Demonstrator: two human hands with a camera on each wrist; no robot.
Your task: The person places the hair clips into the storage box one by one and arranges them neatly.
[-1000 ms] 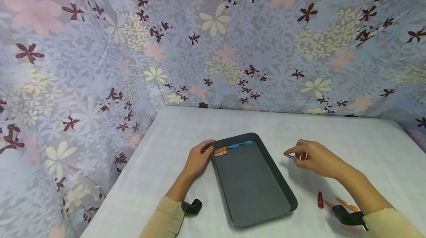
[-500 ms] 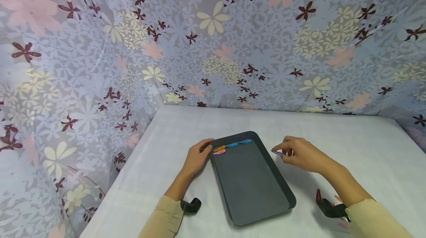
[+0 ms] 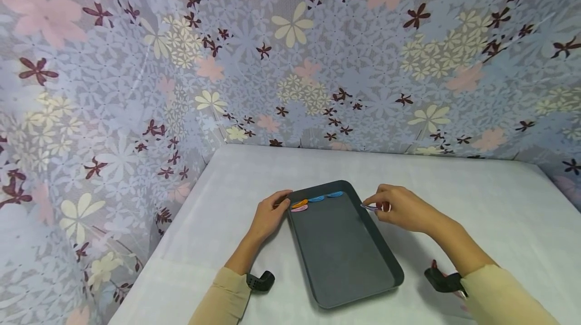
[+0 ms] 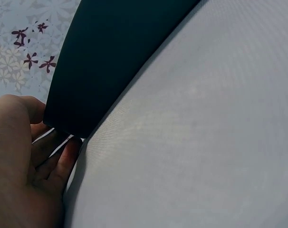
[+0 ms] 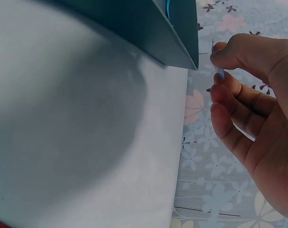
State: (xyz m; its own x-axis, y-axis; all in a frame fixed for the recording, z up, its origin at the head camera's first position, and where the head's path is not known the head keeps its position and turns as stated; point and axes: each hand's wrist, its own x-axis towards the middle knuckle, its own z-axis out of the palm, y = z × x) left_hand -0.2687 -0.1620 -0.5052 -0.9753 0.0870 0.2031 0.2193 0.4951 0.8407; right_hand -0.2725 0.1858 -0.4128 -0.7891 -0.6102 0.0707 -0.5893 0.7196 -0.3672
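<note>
Floral cloth [image 3: 290, 62]: rising behind and at left, printed in blue, pink, cream and maroon, cut off by the frame.
Bench [image 3: 254, 171]: covered in smooth white cloth, cropped at the near edge.
Gray tray [image 3: 345, 249]: rectangular, round-cornered, matte, set aslant on the bench.
Left hand [image 3: 269, 216]: gripping the tray's far left corner, with fingers partly hidden behind the wall.
Right hand [image 3: 401, 209]: narrowed to a pinch on a purple clip [image 3: 368, 207].
Black wrist devices [image 3: 260, 281]: curved, strapped at tan cuffs [image 3: 229, 279].
Orange, pink and two blue clips [image 3: 316, 198]: slim, glossy, lying near the tray's far wall.
Purple clip: thin, part-covered by fingertips, by the right rim; hard to tell if touching.
Red piece [image 3: 433, 264]: mostly hidden behind the right device.
</note>
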